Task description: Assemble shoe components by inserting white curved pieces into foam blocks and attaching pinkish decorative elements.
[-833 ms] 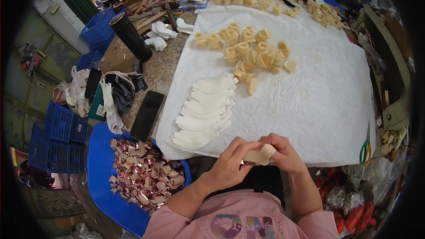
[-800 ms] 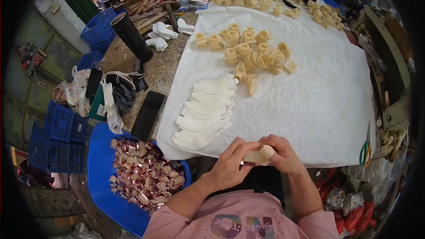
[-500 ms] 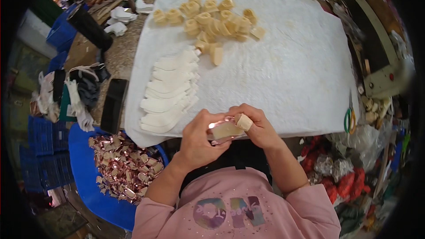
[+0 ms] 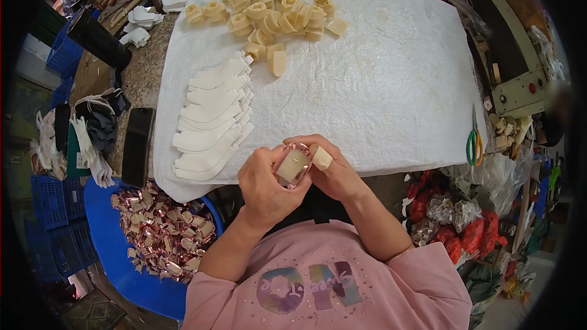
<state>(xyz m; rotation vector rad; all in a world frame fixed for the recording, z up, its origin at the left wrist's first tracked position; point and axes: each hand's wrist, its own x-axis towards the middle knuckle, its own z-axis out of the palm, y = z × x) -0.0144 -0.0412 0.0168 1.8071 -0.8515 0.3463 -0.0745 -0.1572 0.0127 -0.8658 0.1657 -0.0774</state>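
Note:
At the near edge of the white-covered table, both hands hold a shiny pink piece with a beige face (image 4: 292,170), possibly a shoe heel. My left hand (image 4: 262,186) is closed round its left side. My right hand (image 4: 342,178) grips its right side, fingers partly hidden behind it. A beige wrap (image 4: 321,158) covers my right thumb tip. Beyond my left hand, curved white strips (image 4: 211,119) lie overlapped in a column. Farther off is a loose group of beige blocky pieces (image 4: 275,19), some hollow at the end.
A blue tub (image 4: 101,220) heaped with similar pink pieces (image 4: 164,235) stands at lower left. A black phone (image 4: 138,146) lies left of the white sheet (image 4: 367,98). Scissors with green and orange handles (image 4: 474,145) are at the right edge, near a grey-green machine (image 4: 520,95).
The pink piece has been turned in my hands, so its rim now shows as an oval round the beige face. The whole view has shifted; the table things appear farther left and higher.

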